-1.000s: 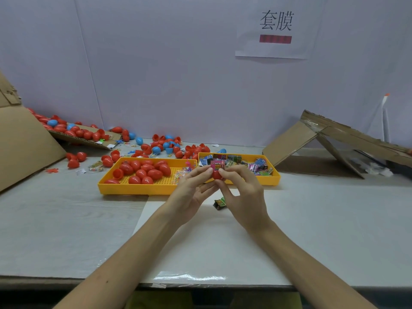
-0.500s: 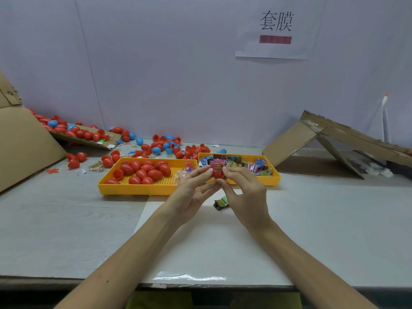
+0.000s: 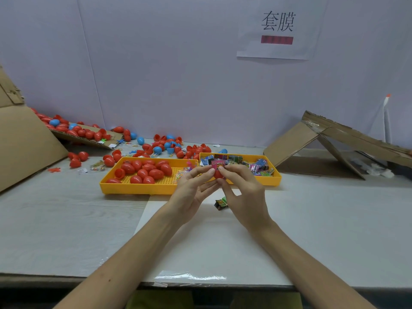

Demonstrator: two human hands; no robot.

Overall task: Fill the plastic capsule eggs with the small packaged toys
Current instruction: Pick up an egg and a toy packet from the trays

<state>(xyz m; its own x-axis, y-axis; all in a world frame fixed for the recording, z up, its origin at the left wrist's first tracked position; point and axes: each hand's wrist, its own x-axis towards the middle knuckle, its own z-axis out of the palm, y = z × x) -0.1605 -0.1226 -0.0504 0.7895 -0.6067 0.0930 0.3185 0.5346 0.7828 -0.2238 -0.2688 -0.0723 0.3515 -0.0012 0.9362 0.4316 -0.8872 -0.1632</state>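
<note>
My left hand [image 3: 193, 190] and my right hand [image 3: 242, 192] meet above the table's middle, both pinching a red capsule egg half [image 3: 218, 175] with a pink packaged toy [image 3: 217, 164] sticking out of its top. Behind them a yellow tray [image 3: 133, 190] holds several red eggs [image 3: 146, 169]. A second yellow tray [image 3: 275, 177] to its right holds several small packaged toys [image 3: 258, 167]. One green packaged toy [image 3: 221, 202] lies on the white sheet under my hands.
Loose red and blue egg halves [image 3: 169, 147] are scattered behind the trays and on a cardboard flap [image 3: 84, 136] at the left. A folded cardboard piece [image 3: 330, 139] leans at the right. A large cardboard sheet [image 3: 24, 143] stands at the far left.
My hands stay together on the red egg half. The pink toy sits slightly more upright above my fingertips; nothing else has moved.
</note>
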